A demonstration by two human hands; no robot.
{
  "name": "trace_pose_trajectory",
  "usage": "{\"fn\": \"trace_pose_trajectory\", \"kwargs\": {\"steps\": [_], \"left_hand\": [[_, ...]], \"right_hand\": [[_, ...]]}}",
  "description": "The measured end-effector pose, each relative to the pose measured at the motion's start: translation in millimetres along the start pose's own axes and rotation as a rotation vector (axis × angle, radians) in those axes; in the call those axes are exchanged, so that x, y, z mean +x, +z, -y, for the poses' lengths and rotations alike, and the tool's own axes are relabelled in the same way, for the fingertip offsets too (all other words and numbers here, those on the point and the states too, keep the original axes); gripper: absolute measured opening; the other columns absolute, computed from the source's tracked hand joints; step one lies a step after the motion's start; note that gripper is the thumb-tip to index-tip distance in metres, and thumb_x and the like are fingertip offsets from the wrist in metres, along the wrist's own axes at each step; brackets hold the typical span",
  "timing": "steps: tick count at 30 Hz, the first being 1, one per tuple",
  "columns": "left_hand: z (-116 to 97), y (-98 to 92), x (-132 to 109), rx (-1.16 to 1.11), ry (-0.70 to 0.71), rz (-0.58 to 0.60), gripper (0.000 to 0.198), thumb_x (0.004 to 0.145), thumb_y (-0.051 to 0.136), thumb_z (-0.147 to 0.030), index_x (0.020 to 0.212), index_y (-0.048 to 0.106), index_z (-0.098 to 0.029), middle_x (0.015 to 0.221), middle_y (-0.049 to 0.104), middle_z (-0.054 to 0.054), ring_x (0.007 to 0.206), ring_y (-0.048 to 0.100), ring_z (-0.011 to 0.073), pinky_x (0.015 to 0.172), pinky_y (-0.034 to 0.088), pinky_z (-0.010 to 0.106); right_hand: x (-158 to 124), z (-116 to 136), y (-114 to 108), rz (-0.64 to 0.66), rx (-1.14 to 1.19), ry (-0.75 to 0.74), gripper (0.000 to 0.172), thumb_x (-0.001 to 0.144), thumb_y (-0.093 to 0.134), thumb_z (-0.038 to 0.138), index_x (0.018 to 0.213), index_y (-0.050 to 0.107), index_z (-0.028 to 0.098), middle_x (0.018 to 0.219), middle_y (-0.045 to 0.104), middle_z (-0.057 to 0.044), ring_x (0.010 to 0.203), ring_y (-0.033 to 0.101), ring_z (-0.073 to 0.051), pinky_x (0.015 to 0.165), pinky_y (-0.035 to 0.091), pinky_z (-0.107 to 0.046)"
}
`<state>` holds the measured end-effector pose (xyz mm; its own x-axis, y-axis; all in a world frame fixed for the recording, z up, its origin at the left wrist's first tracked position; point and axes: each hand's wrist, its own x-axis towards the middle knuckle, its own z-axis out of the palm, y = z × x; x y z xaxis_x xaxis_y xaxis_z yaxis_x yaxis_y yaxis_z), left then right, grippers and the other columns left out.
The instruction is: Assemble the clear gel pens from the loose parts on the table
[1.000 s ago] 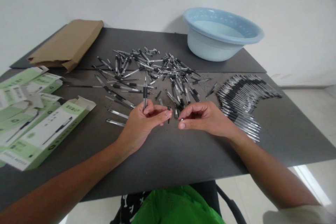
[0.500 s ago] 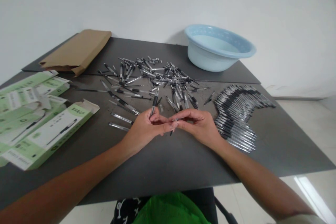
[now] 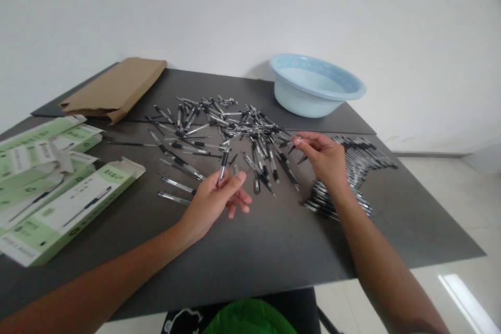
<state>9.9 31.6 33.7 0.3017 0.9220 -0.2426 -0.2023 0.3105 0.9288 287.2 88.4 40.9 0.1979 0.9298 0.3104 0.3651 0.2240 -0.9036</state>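
My left hand [image 3: 213,195] holds an upright clear-barrelled pen [image 3: 224,163] with a black grip in the crook between thumb and index finger. Its other fingers are loosely spread. My right hand [image 3: 324,156] is over the right edge of the loose pile of pens and pen parts [image 3: 242,125], with thumb and index finger pinched together. What sits in that pinch is too small to name. Below its fingertips lie short dark pointed pieces [image 3: 302,160]. Partly hidden behind my right wrist is a neat row of pens [image 3: 360,159].
Green-and-white pen boxes [image 3: 74,209] overlap at the left of the dark table [image 3: 235,271]. Behind them lies a brown paper bag [image 3: 117,83]. A light blue basin [image 3: 313,99] stands at the back right, near the wall.
My hands were together at the fingertips and are now apart. My right hand has moved right and away from me. My left hand still has the pen, its fingers more spread.
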Motion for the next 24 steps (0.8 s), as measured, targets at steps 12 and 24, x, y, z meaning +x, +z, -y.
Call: {"fn": "trace_pose_trajectory", "kwargs": {"steps": [12,24], "left_hand": [[2,-0.8,-2,0.031,0.043,-0.032,0.055,0.096,0.068,-0.059,0.063,0.048,-0.02,0.043,0.049,-0.006,0.032,0.041,0.0066,0.034,0.025,0.017],[1,1.7,-4,-0.07,0.026,0.034,0.055,0.1,0.065,-0.055,0.063,0.041,-0.021,0.042,0.034,-0.01,0.03,0.032,0.0046,0.034,0.021,0.017]], "right_hand": [[19,-42,-2,0.292,-0.492,0.094,0.029,0.102,0.067,0.038,0.122,0.069,0.017,0.122,0.072,-0.009,0.102,0.072,-0.022,0.089,0.062,-0.043],[21,-38,-2,0.375,-0.612,-0.017,0.029,0.103,0.066,0.039,0.122,0.07,0.018,0.123,0.072,-0.009,0.105,0.071,-0.023,0.093,0.061,-0.044]]}}
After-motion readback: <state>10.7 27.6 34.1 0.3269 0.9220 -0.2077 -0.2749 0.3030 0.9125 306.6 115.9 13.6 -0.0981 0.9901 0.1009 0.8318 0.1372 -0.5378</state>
